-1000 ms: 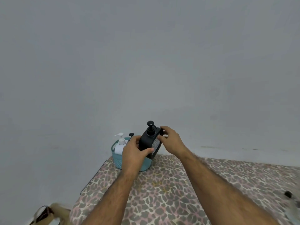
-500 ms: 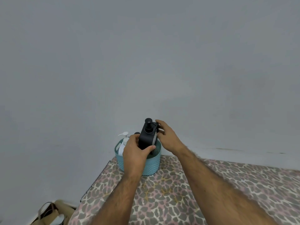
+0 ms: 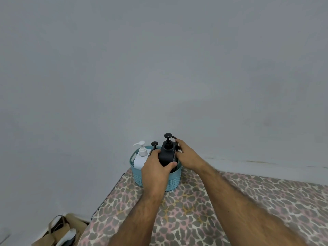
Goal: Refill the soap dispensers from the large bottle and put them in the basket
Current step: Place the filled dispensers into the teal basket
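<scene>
A black pump dispenser (image 3: 166, 153) stands upright inside the light blue basket (image 3: 174, 176) at the table's far left corner. My left hand (image 3: 156, 173) grips its body from the near side, thumb across the front. My right hand (image 3: 186, 155) holds it from the right, fingers curled by the spout and shoulder. A white pump dispenser (image 3: 141, 157) sits in the basket's left part. Behind it, only the black pump head of another dispenser (image 3: 154, 145) shows.
The table wears a leopard-print cloth (image 3: 204, 210); its left edge has a thin metal rail (image 3: 108, 194). A plain grey wall rises right behind the basket. A beige bag (image 3: 62, 231) lies on the floor at the lower left.
Both hands carried the black dispenser from in front of the basket leftward and down into it. It now sits lower between the basket walls.
</scene>
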Tool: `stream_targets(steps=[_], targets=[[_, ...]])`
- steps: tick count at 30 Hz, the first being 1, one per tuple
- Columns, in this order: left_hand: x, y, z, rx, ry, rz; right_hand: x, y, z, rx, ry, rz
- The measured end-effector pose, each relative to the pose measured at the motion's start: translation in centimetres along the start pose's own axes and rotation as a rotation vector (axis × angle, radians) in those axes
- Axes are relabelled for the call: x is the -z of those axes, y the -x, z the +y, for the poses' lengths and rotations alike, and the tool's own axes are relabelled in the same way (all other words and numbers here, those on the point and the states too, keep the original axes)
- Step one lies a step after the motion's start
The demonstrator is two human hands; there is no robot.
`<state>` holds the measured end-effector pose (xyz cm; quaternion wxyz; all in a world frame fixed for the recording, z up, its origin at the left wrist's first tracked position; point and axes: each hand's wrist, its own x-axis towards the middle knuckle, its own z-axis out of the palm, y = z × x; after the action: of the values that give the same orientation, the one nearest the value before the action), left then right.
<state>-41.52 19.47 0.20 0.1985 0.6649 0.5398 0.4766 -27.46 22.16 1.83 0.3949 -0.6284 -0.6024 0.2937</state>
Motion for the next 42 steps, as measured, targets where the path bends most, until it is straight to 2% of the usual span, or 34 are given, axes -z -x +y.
stream_targets(steps=[7,12,19,26,30,35,42], targets=[[-1.1,-0.6,-0.5,-0.003,-0.336,-0.001,-0.5,-0.3,1.0,-0.065,0.107,-0.021],[-1.5,-0.5,-0.8,-0.007,-0.576,0.001,-0.9,-0.5,2.0,-0.043,0.208,-0.013],[-1.0,-0.4,-1.7,-0.027,-0.57,-0.016,-1.7,-0.5,2.6,0.024,0.271,-0.025],[-0.7,-0.4,-1.8,-0.024,-0.574,-0.029,-2.5,0.0,3.4,0.079,0.305,0.091],[-0.6,-0.3,-1.8,-0.069,-0.711,-0.064,-2.6,0.3,3.3,0.053,0.406,0.069],[-0.5,0.0,-1.8,-0.124,-0.793,-0.107,-1.8,0.8,2.0,-0.018,0.569,-0.065],[0.1,2.1,-1.5,-0.18,-0.673,-0.154,-0.2,4.4,2.8,-0.031,0.537,0.004]])
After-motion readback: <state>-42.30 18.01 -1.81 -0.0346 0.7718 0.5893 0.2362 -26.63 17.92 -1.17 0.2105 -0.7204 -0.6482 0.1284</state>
